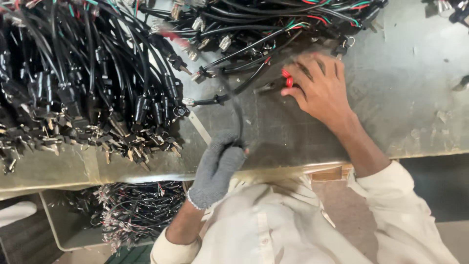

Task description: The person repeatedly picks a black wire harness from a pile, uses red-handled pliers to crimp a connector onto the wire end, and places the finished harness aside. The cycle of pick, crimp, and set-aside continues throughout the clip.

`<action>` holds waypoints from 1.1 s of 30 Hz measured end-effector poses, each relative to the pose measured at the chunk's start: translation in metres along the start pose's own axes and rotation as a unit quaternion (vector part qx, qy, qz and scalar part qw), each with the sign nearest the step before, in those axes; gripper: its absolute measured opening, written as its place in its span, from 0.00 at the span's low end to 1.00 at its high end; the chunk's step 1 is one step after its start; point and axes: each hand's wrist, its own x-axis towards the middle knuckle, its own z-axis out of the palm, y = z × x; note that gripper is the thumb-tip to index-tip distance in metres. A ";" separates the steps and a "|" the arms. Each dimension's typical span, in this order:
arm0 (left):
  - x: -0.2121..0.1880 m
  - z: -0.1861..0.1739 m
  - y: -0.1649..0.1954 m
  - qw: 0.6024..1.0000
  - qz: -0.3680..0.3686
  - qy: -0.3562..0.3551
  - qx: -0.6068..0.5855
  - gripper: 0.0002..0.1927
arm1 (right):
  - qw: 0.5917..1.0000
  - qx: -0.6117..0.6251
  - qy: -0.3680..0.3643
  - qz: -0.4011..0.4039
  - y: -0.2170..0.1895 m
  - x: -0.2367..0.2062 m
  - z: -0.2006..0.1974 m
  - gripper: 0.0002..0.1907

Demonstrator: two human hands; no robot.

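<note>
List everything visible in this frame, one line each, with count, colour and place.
Cord pile: many, black with metal plugs, table left and top.
Held cord: one, black, rising from the gloved hand.
Pliers: one, red handles, under the bare hand.
Table: one, grey metal, scuffed.
Bin: one, pale, below table left, holding wire bundles.
Shirt: one, white, bottom centre.
Left hand: grey glove, gripping held cord.
Right hand: bare, on pliers.

My left hand (217,168) wears a grey knit glove gripping a black cable (234,105), my bare right hand (320,88) covers red-handled pliers (287,78), black power cords (88,83) with red-green wires pile on the dull grey table (415,73), sleeves white.
</note>
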 end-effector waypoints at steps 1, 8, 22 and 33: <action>0.003 0.000 0.004 0.997 0.036 -0.014 0.060 0.19 | 0.999 0.005 -0.016 0.031 -0.002 -0.003 0.003 0.27; 0.006 0.007 0.027 0.973 0.113 -0.074 0.188 0.26 | 0.557 0.733 0.071 0.385 -0.029 -0.050 -0.010 0.25; 0.002 0.031 0.061 0.989 0.027 -0.134 0.064 0.38 | 0.963 0.265 -0.013 0.053 -0.092 -0.022 -0.061 0.19; 0.001 0.024 0.059 0.982 -0.069 -0.119 0.132 0.44 | 0.951 0.302 -0.053 0.044 -0.087 -0.024 -0.041 0.17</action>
